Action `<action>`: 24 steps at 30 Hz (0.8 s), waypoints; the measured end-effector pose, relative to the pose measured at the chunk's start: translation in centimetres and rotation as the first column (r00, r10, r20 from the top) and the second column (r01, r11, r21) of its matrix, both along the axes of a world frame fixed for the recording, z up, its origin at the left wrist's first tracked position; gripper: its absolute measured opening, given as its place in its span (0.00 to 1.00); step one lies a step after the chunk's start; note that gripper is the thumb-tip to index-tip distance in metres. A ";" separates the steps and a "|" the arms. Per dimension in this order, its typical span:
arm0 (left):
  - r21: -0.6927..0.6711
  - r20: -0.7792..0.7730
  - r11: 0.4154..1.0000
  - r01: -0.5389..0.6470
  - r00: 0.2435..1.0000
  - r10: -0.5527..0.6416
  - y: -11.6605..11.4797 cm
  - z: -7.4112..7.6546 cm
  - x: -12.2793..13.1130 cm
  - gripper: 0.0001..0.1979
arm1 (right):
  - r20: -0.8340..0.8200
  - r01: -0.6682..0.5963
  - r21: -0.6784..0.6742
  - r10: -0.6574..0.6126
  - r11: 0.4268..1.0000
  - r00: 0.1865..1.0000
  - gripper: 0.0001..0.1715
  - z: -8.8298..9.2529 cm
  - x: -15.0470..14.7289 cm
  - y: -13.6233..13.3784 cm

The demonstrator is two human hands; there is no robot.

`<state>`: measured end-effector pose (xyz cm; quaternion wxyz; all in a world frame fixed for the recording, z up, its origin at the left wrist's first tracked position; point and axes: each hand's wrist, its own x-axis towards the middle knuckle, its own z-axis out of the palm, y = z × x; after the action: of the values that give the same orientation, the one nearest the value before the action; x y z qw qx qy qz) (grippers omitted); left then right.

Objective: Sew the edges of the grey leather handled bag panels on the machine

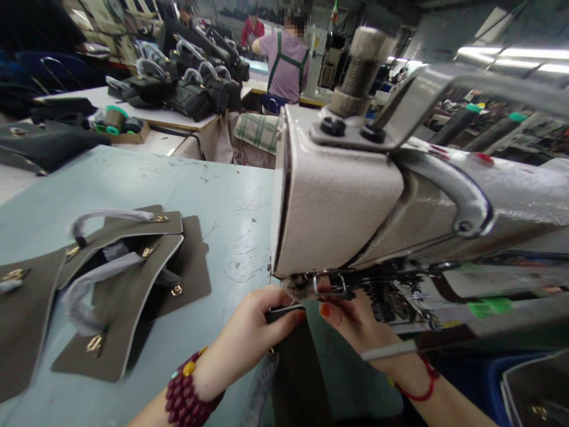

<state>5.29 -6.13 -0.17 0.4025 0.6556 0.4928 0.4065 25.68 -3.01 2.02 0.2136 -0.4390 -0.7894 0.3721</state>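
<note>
The left hand [260, 320] is clamped on the edge of a dark bag piece [300, 373], thumb on top and the other fingers mostly out of sight. This piece lies below the head of the sewing machine [338, 207], between the two hands, and its lower end is cut off by the bottom of the view. The right hand [355, 326] is just beside it, partly covered by the metal parts under the machine head; its thumb shows, but whether it grips anything cannot be told. The needle is hard to make out. Next to the held piece, a plastic-wrapped handle [262, 391] is blurred and cut off at the bottom. On the table [235, 207] to the left lie overlapping bag panels [137, 302], the leftmost cut off by the edge. A blue bin [489, 385] shows only in part at lower right. Farther back, a co-worker [284, 68] faces away, legs hidden.
</note>
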 end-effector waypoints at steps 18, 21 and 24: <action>0.219 -0.371 0.946 -0.238 0.877 0.306 -2.6 -2.9 -5.1 0.11 | -0.354 0.193 -0.473 -0.387 0.859 0.852 0.20 -4.4 -3.5 -4.0; 0.085 -0.196 0.984 -0.157 0.966 0.171 -3.1 -2.2 -3.4 0.13 | -0.390 0.149 -0.528 -0.395 0.836 0.832 0.20 -4.8 -3.8 -4.3; -0.029 -0.114 0.996 -0.081 0.990 0.077 -3.0 -1.8 -2.2 0.07 | -0.412 0.133 -0.537 -0.396 0.833 0.821 0.19 -4.8 -4.0 -4.5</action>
<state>3.14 -9.13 -1.96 0.3685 0.6507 0.5470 0.3761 21.66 -7.54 -2.78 0.3476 -0.4735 -0.5144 0.6248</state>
